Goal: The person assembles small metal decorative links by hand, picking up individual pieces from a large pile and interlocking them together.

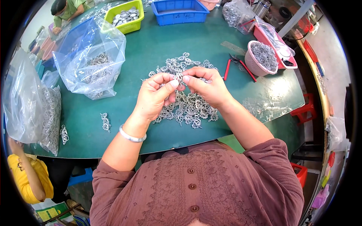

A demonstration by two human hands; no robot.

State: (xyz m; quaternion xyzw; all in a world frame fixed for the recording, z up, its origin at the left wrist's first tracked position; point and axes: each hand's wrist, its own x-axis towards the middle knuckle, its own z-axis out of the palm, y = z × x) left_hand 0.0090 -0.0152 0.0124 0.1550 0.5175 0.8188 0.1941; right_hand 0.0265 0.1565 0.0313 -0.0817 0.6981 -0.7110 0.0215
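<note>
Two hands meet over the table's (151, 49) middle: the left hand (152, 96) and right hand (205, 86) each pinch with thumb and forefinger on one small metal piece (180, 80), held just above a heap (186, 101) of such pieces. Two loose clusters (105, 121) lie near the near-left edge beside two clear bags (88, 56). Farther off sit one pair of red pliers (238, 64), one pink bowl (260, 58), one yellow basket (126, 16) and one blue bin (180, 11).

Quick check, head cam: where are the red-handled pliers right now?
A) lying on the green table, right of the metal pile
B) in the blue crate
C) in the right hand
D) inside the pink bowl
A: the red-handled pliers lie flat on the green table, between the metal pile and the pink bowl; both hands pinch a small metal piece instead.
</note>
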